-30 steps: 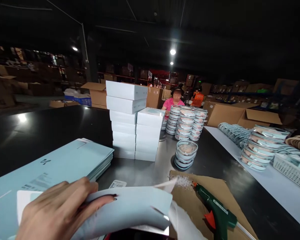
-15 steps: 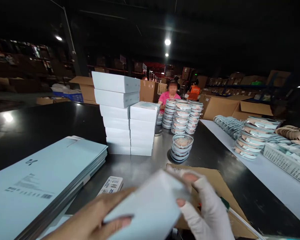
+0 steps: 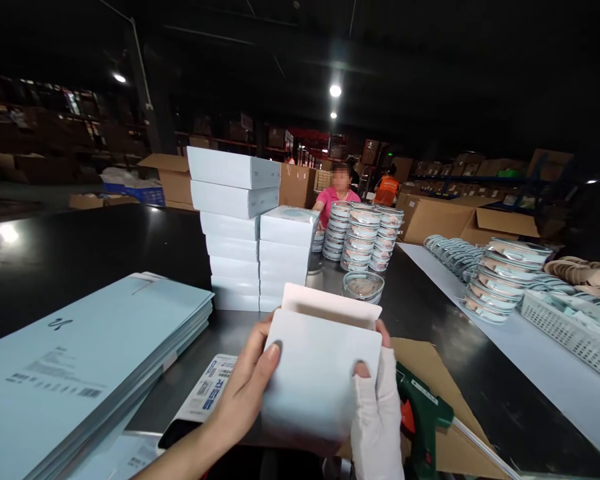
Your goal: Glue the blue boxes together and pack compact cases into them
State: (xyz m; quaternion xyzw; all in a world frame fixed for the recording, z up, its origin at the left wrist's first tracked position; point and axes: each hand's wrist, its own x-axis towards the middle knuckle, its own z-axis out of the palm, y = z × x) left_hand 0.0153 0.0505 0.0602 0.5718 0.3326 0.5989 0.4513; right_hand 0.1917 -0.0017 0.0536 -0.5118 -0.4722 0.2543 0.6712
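A pale blue cardboard box (image 3: 320, 373) is held upright in front of me, its top end open with a flap standing at the back. My left hand (image 3: 253, 373) grips its left side, thumb on the front face. On the right side, my right hand (image 3: 375, 400), in a white fingerless glove, holds it with the thumb pressed on the front. A green glue gun (image 3: 423, 420) with a red trigger and a white glue stick lies right of my right hand on a cardboard sheet (image 3: 460, 407). A white printed packet (image 3: 205, 390) lies left of my left hand.
Flat pale blue box blanks (image 3: 130, 333) are piled at the left. Stacked finished boxes (image 3: 235, 247) stand ahead, beside stacks of round clear-lidded packs (image 3: 357, 240). A white basket (image 3: 570, 327) is at the right. Across the table sits a person in pink (image 3: 339, 193).
The box has turned from tilted to upright, its open end now at the top. My hands have shifted to its two sides, and the glue gun has come into fuller view.
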